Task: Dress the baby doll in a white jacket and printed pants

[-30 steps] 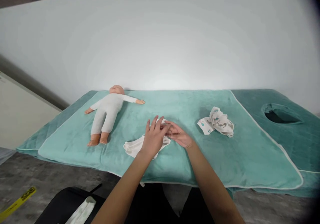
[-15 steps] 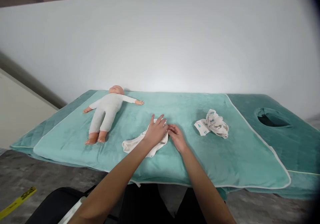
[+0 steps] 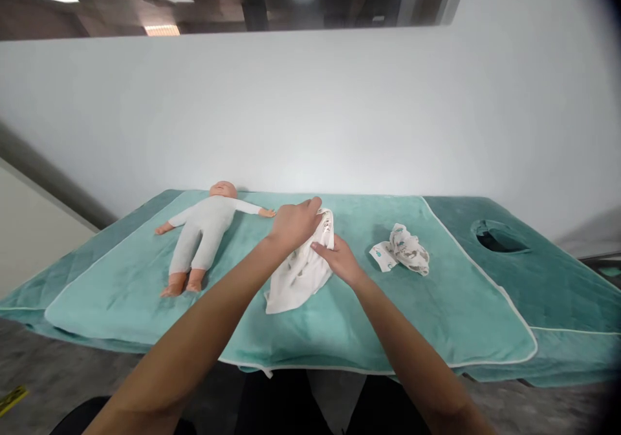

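Note:
My left hand (image 3: pixel 292 223) is closed on the top edge of a small white garment (image 3: pixel 297 273) and holds it up off the teal towel (image 3: pixel 412 306). The cloth hangs down and its lower end rests on the towel. My right hand (image 3: pixel 338 259) pinches the garment's right edge just below. A baby doll (image 3: pixel 202 231) in a pale grey suit lies on its back to the left, its outstretched hand close to my left hand.
A crumpled white patterned cloth (image 3: pixel 403 252) lies on the towel to the right. The towel covers a darker teal padded table (image 3: pixel 572 293) with a face hole (image 3: pixel 498 238) at the far right. A plain wall stands behind.
Both hands have gripped the white garment and lifted it from lying flat on the towel. The view has tilted upward, showing ceiling lights.

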The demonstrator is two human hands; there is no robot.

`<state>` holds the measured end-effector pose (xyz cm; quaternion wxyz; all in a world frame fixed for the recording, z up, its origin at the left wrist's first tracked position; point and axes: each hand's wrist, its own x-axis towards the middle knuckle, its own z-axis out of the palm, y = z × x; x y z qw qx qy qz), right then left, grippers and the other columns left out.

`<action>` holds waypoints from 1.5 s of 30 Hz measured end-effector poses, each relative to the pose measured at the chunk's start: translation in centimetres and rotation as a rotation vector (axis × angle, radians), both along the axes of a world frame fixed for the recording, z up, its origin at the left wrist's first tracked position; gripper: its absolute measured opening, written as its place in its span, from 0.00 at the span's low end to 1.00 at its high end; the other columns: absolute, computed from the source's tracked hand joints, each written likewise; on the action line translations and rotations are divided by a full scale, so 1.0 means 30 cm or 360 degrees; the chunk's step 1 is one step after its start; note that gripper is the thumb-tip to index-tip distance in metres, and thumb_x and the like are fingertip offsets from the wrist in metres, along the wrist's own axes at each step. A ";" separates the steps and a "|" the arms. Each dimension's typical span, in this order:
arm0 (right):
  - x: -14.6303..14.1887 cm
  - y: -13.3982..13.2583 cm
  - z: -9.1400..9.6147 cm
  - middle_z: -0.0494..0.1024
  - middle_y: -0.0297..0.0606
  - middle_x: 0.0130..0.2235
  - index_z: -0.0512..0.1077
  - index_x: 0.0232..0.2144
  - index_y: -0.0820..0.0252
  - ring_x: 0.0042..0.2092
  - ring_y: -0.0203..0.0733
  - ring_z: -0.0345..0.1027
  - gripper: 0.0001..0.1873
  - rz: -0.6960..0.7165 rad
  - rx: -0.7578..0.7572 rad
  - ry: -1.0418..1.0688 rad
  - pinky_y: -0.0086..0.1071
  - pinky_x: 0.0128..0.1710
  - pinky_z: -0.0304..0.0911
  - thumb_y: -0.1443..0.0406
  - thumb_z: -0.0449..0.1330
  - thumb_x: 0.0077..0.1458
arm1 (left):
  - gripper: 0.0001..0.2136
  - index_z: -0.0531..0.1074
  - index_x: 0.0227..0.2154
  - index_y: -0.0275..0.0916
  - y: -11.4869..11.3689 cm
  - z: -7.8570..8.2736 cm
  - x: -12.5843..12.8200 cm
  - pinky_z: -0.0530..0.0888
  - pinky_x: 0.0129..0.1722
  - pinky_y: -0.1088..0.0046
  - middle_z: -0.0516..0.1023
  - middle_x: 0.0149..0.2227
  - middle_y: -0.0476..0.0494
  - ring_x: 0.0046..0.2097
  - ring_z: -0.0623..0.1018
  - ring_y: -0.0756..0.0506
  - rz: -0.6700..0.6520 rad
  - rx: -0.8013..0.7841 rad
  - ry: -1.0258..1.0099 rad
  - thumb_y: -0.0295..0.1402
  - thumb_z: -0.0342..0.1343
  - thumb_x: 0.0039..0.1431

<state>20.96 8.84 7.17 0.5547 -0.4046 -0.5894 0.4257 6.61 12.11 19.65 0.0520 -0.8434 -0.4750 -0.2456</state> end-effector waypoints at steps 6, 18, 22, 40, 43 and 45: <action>0.149 -0.020 0.187 0.81 0.35 0.42 0.75 0.43 0.52 0.44 0.47 0.72 0.14 -0.0573 0.0343 -0.0915 0.37 0.44 0.65 0.60 0.51 0.64 | 0.06 0.70 0.35 0.39 -0.087 0.118 -0.146 0.68 0.38 0.65 0.74 0.31 0.40 0.33 0.78 0.39 0.0150 0.0134 0.0100 0.26 0.48 0.62; 0.064 -0.194 0.456 0.81 0.32 0.39 0.74 0.44 0.51 0.38 0.44 0.72 0.13 -0.0760 0.0627 -0.1342 0.33 0.36 0.59 0.67 0.52 0.60 | 0.06 0.72 0.39 0.43 -0.244 0.023 -0.054 0.67 0.33 0.67 0.77 0.33 0.43 0.32 0.76 0.40 -0.0117 -0.0003 -0.0359 0.33 0.51 0.65; 0.140 -0.177 0.411 0.81 0.31 0.43 0.73 0.46 0.49 0.40 0.44 0.73 0.15 -0.0723 0.0441 -0.1594 0.33 0.37 0.57 0.67 0.52 0.61 | 0.12 0.74 0.41 0.41 -0.244 0.064 -0.071 0.66 0.29 0.69 0.79 0.40 0.39 0.37 0.79 0.39 0.0241 -0.0011 -0.0028 0.24 0.48 0.61; 0.330 -0.078 0.289 0.71 0.34 0.27 0.62 0.23 0.57 0.29 0.39 0.62 0.22 -0.0170 -0.0486 -0.1694 0.31 0.30 0.49 0.49 0.54 0.62 | 0.18 0.72 0.40 0.41 0.023 -0.122 -0.371 0.73 0.38 0.60 0.80 0.40 0.36 0.42 0.80 0.34 0.0674 -0.0667 0.0582 0.45 0.41 0.66; 0.274 0.047 0.243 0.77 0.39 0.33 0.68 0.28 0.57 0.34 0.43 0.68 0.18 -0.0317 -0.0563 -0.1922 0.32 0.31 0.51 0.53 0.53 0.64 | 0.19 0.72 0.42 0.40 0.176 -0.229 -0.344 0.73 0.41 0.58 0.79 0.44 0.33 0.44 0.80 0.33 0.0717 -0.0705 0.0547 0.46 0.41 0.66; 0.251 0.156 0.173 0.79 0.42 0.38 0.72 0.34 0.57 0.39 0.46 0.71 0.16 -0.0404 -0.0589 -0.2078 0.32 0.33 0.52 0.53 0.53 0.65 | 0.19 0.72 0.44 0.39 0.292 -0.301 -0.321 0.73 0.42 0.57 0.79 0.45 0.32 0.46 0.80 0.32 0.0722 -0.0751 0.0498 0.46 0.41 0.66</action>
